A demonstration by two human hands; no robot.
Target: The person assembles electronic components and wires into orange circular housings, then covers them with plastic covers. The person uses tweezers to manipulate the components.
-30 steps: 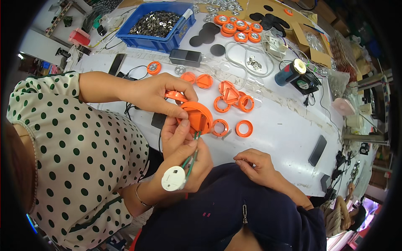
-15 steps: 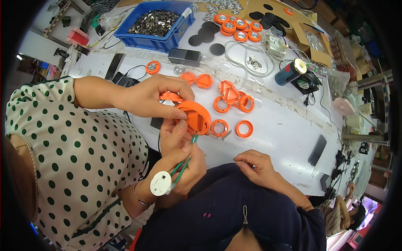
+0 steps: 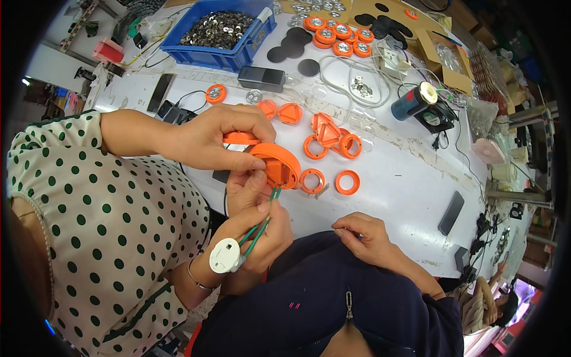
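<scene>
My left hand, partly hidden behind a co-worker's hand, is closed on the lower side of an orange round housing. The co-worker's upper hand grips the same housing from above, beside another orange part. With the other hand, the co-worker holds green tweezers, tips at the housing's lower rim. A white round plastic piece sits by that hand's wrist. My right hand rests at the table's near edge, fingers loosely bent and apart, holding nothing.
Orange rings and triangular-centred orange parts lie beyond the hands. Farther off are a blue bin of small metal pieces, black discs, finished orange lights and a small fan. A dark phone lies right.
The co-worker's tweezers and the white round piece have shifted slightly left and down. My hands have hardly moved.
</scene>
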